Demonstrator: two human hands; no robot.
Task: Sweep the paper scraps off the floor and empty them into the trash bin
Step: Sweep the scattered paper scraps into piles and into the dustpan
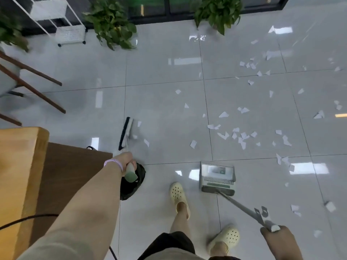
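chair legs (35, 87) left, 2 plants (112, 23) ahead

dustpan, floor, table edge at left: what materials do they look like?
Dustpan: likely matte grey-white plastic, going by the moulded comb teeth; its handle looks metal. Floor: glossy glazed tile, showing sharp light reflections and dark grout lines. Table: probably light wood or wood laminate with a satin finish; grain too blurred to tell.

White paper scraps (223, 115), grey glossy floor tiles (165, 91), pale-green broom handle (130, 172)
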